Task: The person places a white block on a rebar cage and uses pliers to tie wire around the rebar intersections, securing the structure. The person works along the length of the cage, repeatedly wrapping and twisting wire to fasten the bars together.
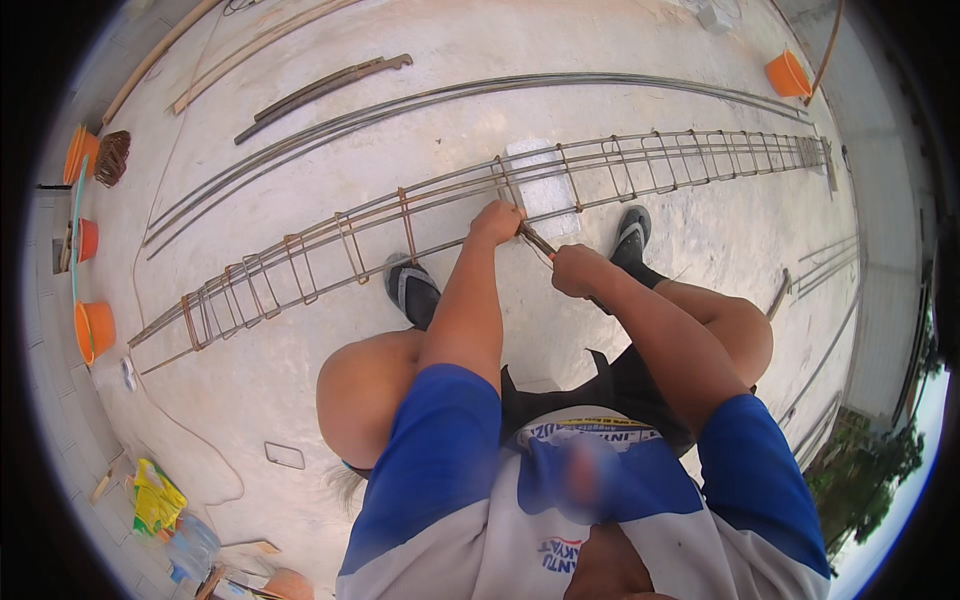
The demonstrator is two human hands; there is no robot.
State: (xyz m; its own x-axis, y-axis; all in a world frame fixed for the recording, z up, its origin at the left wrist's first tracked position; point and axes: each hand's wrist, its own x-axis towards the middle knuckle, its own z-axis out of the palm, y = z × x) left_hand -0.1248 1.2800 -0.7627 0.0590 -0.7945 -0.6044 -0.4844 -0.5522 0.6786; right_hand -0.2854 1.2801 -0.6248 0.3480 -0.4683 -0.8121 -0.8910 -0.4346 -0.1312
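Note:
A long rebar cage (365,228), made of thin steel bars with rectangular stirrups, stretches across the floor in front of me. Midway along it, my left hand (497,222) is closed at the near bar, just below a stirrup; its fingertips are partly hidden. My right hand (580,272) grips a pair of pincers (537,241) with an orange patch on the handle. The jaws of the pincers meet the near bar right beside my left fingers. Under this part of the cage lies a pale block (544,178). Any wire at the jaws is too small to make out.
Loose long bars (390,113) lie beyond the cage, with shorter dark metal pieces (325,95) farther back. Orange buckets (95,330) stand along the left wall, and another orange bucket (788,75) is at far right. A single stirrup (285,456) lies at lower left.

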